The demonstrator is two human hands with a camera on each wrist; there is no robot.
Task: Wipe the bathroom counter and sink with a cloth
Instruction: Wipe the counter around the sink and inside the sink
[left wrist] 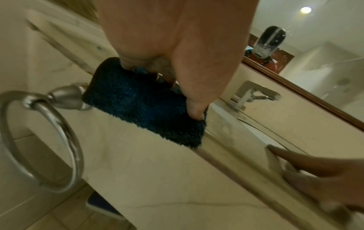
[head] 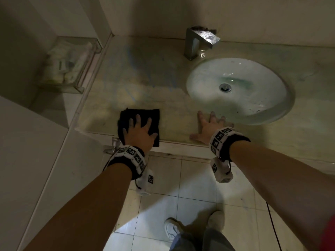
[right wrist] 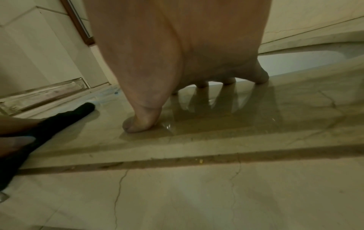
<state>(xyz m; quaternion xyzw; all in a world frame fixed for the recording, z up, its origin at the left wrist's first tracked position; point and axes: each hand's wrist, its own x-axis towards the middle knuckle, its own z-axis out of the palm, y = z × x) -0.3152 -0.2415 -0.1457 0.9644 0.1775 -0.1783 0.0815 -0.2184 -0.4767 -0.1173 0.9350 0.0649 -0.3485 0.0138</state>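
A dark folded cloth (head: 143, 115) lies on the beige stone counter (head: 145, 73) near its front edge, left of the round white sink (head: 239, 87). My left hand (head: 140, 131) presses flat on the cloth with fingers spread; in the left wrist view the cloth (left wrist: 141, 109) overhangs the counter's edge a little. My right hand (head: 208, 125) rests flat on the bare counter, fingers spread, at the sink's near-left rim. In the right wrist view its fingertips (right wrist: 141, 123) touch the wet, shiny stone, and the cloth (right wrist: 59, 123) shows at the left.
A square metal faucet (head: 197, 42) stands behind the sink, with water pooled at its base. A clear tray of toiletries (head: 68, 64) sits on the ledge at the far left. A metal towel ring (left wrist: 39, 132) hangs below the counter's left end. Tiled floor lies below.
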